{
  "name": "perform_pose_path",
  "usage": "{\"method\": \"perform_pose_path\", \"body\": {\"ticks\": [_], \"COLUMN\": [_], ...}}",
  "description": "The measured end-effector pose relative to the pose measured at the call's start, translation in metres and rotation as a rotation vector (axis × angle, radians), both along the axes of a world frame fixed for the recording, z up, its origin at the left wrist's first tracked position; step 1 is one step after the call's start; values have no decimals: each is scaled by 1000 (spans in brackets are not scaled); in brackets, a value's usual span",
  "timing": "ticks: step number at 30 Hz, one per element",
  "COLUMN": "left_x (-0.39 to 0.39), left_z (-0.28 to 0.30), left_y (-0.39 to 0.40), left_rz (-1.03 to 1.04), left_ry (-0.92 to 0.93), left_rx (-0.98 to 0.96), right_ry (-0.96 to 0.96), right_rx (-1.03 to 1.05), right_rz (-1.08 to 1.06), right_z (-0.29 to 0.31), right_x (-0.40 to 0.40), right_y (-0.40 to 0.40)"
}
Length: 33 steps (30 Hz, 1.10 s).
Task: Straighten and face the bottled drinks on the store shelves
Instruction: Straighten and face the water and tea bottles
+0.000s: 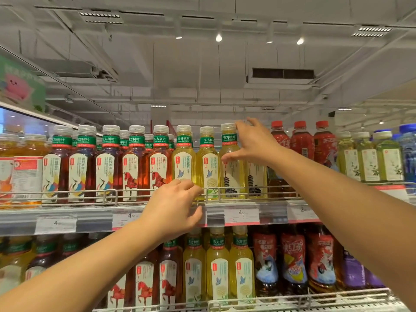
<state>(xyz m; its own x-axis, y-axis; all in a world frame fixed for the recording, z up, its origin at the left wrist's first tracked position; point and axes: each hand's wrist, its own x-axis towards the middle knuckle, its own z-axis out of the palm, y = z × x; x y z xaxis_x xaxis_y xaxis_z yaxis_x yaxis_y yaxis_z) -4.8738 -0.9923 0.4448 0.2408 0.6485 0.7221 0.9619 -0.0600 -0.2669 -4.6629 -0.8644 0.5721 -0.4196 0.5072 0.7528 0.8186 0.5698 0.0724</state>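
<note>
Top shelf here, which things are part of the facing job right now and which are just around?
In the job:
right hand on pagoda bottle
left hand at butterfly bottle
shelf rail

Just around:
price tags
red bottles
ceiling lights

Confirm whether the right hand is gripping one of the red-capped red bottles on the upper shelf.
No: the right hand holds a pale yellow pagoda-label bottle, left of the red-capped bottles.

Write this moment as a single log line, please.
left hand: touching butterfly-label bottle low | right hand: grip on pagoda-label bottle at neck | shelf rail: bottles upright behind it
</note>
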Motion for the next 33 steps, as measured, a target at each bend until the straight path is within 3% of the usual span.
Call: {"method": "perform_pose_path", "body": {"ticks": [6, 11, 15, 18, 22, 28, 33], "left_x": [-1, 3, 1, 3, 12, 21, 23], "left_z": [7, 39, 94, 134, 172, 185, 188], "left_y": [-1, -2, 4, 21, 53, 87, 92], "left_rz": [1, -26, -75, -60, 34, 153, 165], "left_ry": [44, 70, 0, -55, -65, -154, -193], "left_rx": [-29, -65, 177, 244, 167, -157, -194], "right_ry": [-131, 107, 300, 214, 76, -3, -23], "right_rx": [23, 1, -96, -91, -102, -151, -174], "right_rz": [-113, 51, 105, 37, -46, 0, 51], "right_z": [2, 10, 21, 29, 41, 53, 58], "right_x": [9, 16, 31, 35, 32, 33, 33], "right_y": [7, 13, 24, 30, 33, 34, 38]}}
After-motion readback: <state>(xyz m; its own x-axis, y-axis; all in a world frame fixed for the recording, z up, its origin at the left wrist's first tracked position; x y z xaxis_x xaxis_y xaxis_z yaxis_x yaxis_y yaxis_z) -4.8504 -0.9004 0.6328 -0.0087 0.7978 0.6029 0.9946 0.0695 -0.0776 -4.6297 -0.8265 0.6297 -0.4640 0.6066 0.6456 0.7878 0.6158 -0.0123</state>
